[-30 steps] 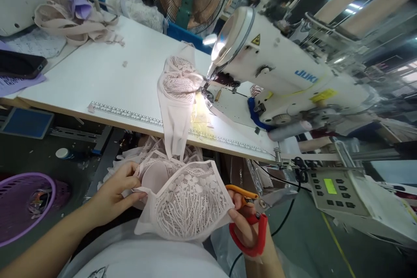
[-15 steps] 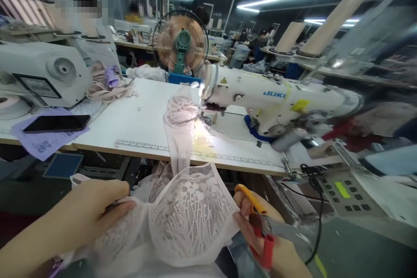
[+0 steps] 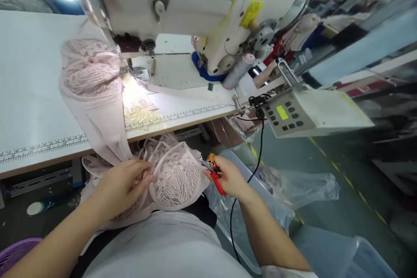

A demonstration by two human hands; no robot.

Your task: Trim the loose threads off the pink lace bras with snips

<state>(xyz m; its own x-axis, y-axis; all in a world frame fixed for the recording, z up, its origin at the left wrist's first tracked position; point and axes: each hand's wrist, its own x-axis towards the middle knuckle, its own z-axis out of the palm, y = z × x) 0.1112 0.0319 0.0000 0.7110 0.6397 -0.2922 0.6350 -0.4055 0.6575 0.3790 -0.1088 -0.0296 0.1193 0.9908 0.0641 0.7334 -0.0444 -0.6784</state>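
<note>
A pale pink lace bra (image 3: 177, 176) hangs over my lap, below the table's front edge. My left hand (image 3: 122, 186) is closed on it at the inner side of the lace cup, thumb and fingers together on the fabric. My right hand (image 3: 231, 178) is wrapped round small scissors (image 3: 216, 179) with orange and red handles. The metal blades point left and meet the cup's outer upper edge; whether they are open is too small to tell. More pink lace fabric (image 3: 89, 69) lies on the table by the needle, and a strip of it drapes down behind my left hand.
A white sewing machine (image 3: 176, 2) stands on the white table (image 3: 29, 78), with a ruler tape (image 3: 185, 115) along its front edge. At right are a control box (image 3: 293, 115), a hanging black cable (image 3: 260, 147) and a clear plastic bin (image 3: 276, 213). A purple basket (image 3: 19, 254) sits lower left.
My view has tipped down and turned right. The bra is lower and closer to my lap. The scissors, earlier hanging back in my right hand, now have their blades at the cup's edge.
</note>
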